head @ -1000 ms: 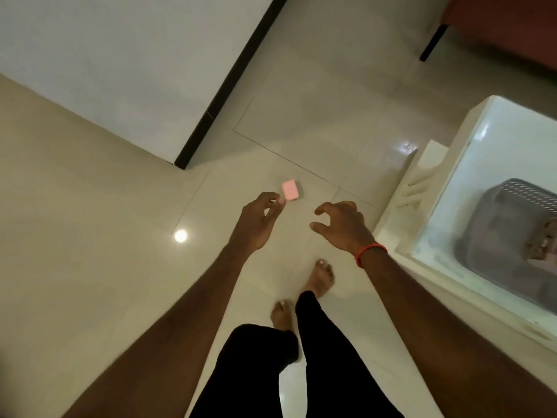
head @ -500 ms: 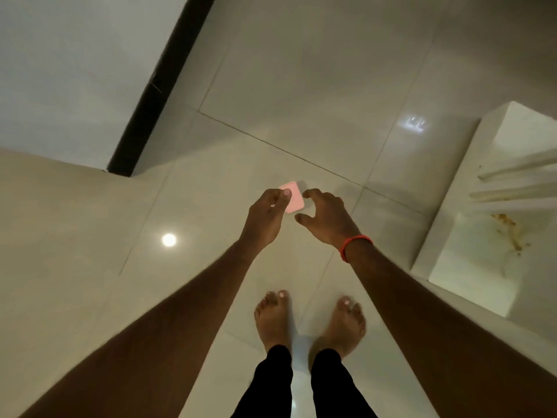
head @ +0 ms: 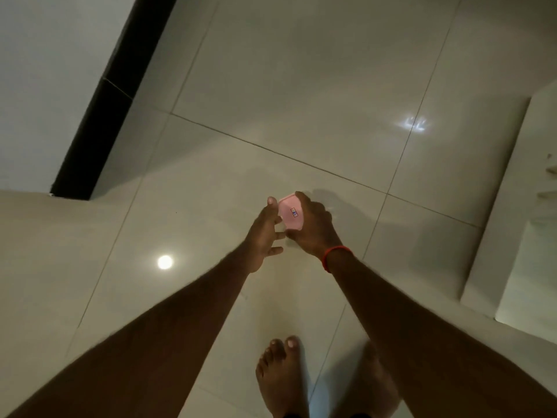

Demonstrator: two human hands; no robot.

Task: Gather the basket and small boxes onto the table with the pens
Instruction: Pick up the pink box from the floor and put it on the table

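Observation:
A small pink box with a tiny label on its top is over the tiled floor, between my two hands. My right hand, with a red band at the wrist, curls around the box's right and near sides and grips it. My left hand is at the box's left edge, thumb tip touching it and fingers spread. Whether the box still rests on the floor cannot be told. The basket and the table with the pens are out of view.
Glossy beige floor tiles stretch ahead. A white wall with a black skirting strip runs along the left. A white piece of furniture stands at the right edge. My bare feet are at the bottom.
I have bent lower and both hands reached the pink box: the right hand closed around it and the left came up against its left edge. The basket on the white furniture left the view.

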